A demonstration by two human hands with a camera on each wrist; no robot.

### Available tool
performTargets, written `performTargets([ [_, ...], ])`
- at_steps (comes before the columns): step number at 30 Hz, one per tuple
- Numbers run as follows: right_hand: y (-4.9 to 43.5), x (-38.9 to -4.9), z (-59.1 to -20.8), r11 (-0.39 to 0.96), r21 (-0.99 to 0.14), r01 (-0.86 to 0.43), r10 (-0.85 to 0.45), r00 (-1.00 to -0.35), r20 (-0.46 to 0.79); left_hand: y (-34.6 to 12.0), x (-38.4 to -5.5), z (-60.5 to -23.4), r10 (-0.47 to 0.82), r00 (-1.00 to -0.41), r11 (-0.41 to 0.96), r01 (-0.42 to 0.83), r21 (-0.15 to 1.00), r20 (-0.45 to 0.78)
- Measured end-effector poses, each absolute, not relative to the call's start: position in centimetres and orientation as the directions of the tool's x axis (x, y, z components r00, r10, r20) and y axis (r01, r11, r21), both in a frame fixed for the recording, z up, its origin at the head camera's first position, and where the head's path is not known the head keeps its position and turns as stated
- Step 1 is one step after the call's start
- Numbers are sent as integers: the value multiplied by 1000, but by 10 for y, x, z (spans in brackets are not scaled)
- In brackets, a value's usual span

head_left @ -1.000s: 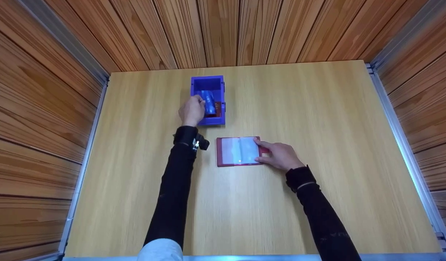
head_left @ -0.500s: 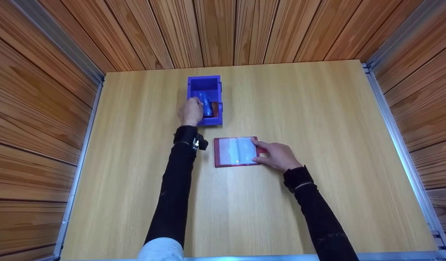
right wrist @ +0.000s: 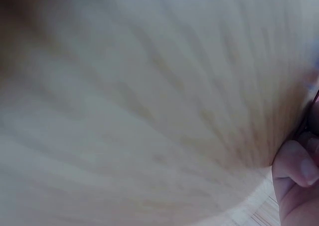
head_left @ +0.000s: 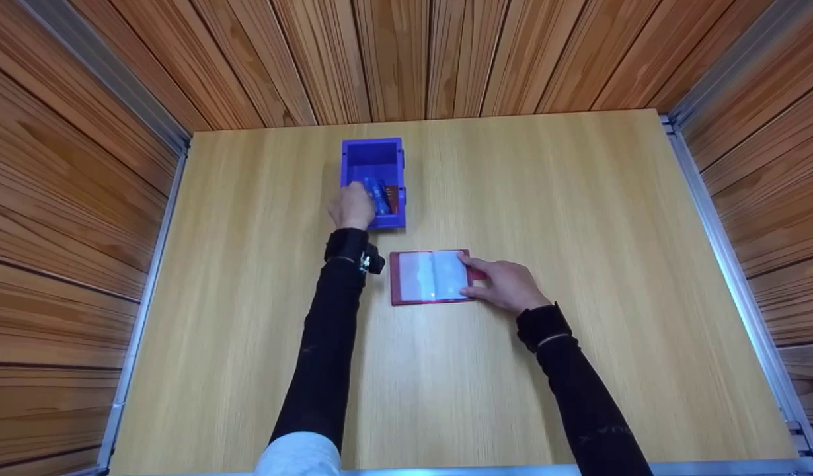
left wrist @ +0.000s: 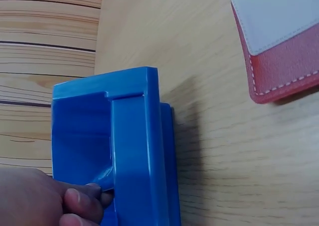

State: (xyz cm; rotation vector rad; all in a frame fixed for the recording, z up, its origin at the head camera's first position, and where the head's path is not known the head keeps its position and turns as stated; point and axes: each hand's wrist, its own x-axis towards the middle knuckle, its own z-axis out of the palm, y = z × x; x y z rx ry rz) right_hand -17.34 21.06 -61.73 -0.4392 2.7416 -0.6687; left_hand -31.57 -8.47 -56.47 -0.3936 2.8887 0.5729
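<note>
My left hand (head_left: 351, 206) reaches over the near left wall of a blue-purple plastic bin (head_left: 373, 142). Its curled fingers pinch a thin, shiny, bluish film-like piece (head_left: 378, 196), whose glossy edge shows at the fingertips in the left wrist view. Beneath that piece lies a dark red item with light markings (head_left: 392, 199), partly covered. To the right, my right hand (head_left: 507, 284) grips the right edge of a red passport holder (head_left: 396, 281), thumb and fingers on either corner. The holder lies spread on the table, its pale clear sleeves facing up. White stitching lines its border in the left wrist view.
The bin stands toward the back left of the light wooden table (head_left: 578, 218). Wood-plank walls (head_left: 400, 59) close off the back and both sides, with metal rails (head_left: 737, 284) along the edges. The right wrist view is mostly blurred tabletop.
My left hand has drawn slightly back toward me inside the bin, and the shiny bluish piece sits lower and looks narrower. My right hand and the passport holder stay in place.
</note>
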Motion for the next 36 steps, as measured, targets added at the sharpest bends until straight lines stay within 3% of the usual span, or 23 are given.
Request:
performTargets([
  [13, 210, -173, -618, 847, -487, -215, -349, -915, -202, -80, -315, -574, -197, -965, 933, -238, 269, -172],
  [36, 211, -173, -616, 840, -497, -218, -352, -916, -193, -71, -317, -575, -224, -953, 954, -257, 154, -204],
])
